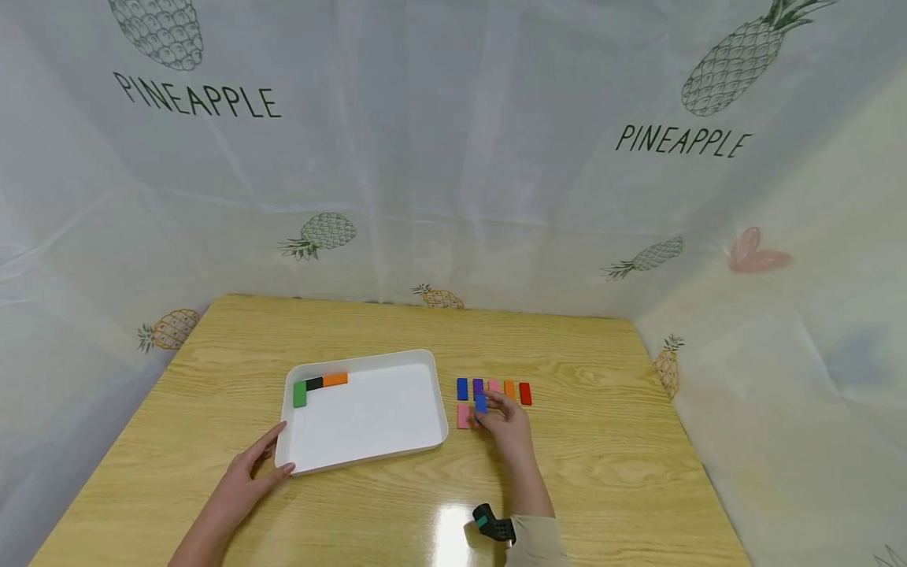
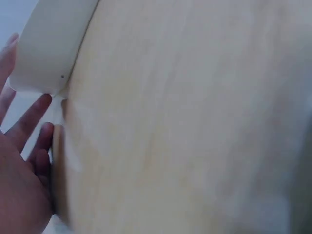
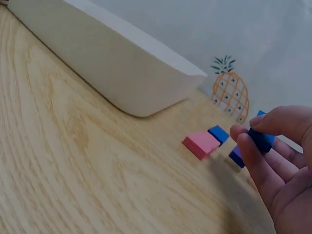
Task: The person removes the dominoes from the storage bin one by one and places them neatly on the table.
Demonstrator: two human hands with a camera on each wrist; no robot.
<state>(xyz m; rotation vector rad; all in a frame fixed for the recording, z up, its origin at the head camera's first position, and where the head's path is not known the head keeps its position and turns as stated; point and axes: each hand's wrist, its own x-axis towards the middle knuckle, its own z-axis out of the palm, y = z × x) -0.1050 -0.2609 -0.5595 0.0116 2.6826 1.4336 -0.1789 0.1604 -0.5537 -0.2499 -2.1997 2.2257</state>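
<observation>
A white tray [image 1: 368, 411] lies on the table, with a green block [image 1: 300, 394], a black block [image 1: 314, 383] and an orange block [image 1: 335, 379] along its back left corner. My left hand [image 1: 244, 478] touches the tray's front left corner, thumb at the front edge and fingers spread along the left side. To the tray's right, my right hand [image 1: 509, 421] pinches a blue block [image 3: 263, 138] between thumb and fingers, raised above the table in the right wrist view. Just left of that hand lies a pink block [image 3: 201, 144].
Behind the right hand stands a row of blocks: blue [image 1: 462, 389], purple [image 1: 478, 387], pink [image 1: 494, 386], orange [image 1: 509, 389] and red [image 1: 525, 394]. A pineapple-printed sheet [image 1: 453, 157] hangs behind the wooden table [image 1: 602, 472]. A dark device [image 1: 494, 524] sits at the right wrist.
</observation>
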